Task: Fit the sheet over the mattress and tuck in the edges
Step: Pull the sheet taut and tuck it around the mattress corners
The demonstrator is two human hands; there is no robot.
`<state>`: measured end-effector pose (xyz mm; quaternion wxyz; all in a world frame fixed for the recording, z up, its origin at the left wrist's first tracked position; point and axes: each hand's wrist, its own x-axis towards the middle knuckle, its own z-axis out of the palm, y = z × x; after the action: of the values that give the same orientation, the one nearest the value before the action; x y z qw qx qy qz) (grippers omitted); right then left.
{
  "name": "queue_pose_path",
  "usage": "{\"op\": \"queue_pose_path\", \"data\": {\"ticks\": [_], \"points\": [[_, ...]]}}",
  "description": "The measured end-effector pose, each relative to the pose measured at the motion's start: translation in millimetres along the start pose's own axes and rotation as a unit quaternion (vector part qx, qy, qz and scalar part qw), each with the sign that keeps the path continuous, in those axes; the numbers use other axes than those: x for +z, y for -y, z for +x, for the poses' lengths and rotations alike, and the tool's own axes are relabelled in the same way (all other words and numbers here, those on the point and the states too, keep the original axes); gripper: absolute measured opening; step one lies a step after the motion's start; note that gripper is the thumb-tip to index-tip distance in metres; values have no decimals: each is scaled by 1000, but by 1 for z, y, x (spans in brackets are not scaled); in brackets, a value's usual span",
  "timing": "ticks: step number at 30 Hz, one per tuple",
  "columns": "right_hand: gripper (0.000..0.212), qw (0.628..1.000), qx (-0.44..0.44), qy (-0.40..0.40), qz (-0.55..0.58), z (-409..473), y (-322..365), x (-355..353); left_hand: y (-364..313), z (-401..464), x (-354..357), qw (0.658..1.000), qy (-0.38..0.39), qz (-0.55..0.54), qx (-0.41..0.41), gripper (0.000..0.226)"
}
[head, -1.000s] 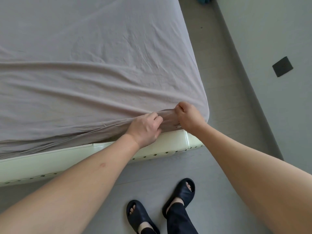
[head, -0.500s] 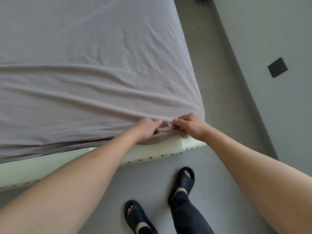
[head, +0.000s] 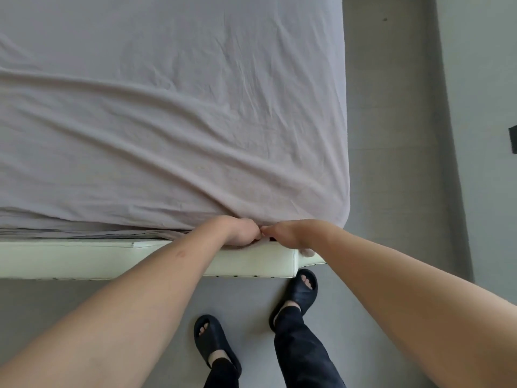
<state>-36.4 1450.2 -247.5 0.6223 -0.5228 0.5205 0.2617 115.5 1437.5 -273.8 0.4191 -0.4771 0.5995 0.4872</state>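
Note:
A grey-mauve sheet (head: pixel 173 113) covers the mattress and wraps round its near right corner, with long creases running toward my hands. My left hand (head: pixel 242 231) and my right hand (head: pixel 285 233) meet at the near edge of the mattress, close to that corner. Both grip the sheet's hem with curled fingers, down in the gap between the mattress and the pale green bed frame (head: pixel 70 259). The fingertips are hidden under the fabric. A small bit of sheet (head: pixel 307 252) hangs over the frame by my right wrist.
The frame's padded rail runs along the near side. My feet in black sandals (head: pixel 215 343) stand on the grey floor (head: pixel 391 135) just in front of it. A wall (head: pixel 481 107) with a dark square plate (head: pixel 513 140) borders a narrow strip of floor to the right of the bed.
Both hands have dropped from the top edge of the mattress down into the gap by the frame, taking the hem with them. The sheet is pulled tighter over the corner.

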Motion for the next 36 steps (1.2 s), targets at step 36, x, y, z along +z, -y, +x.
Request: {"op": "queue_pose_path", "data": {"ticks": [36], "points": [[41,967,-45,-223,-114,12,-5,56,40,9,45,977,-176,64,98,55]]}}
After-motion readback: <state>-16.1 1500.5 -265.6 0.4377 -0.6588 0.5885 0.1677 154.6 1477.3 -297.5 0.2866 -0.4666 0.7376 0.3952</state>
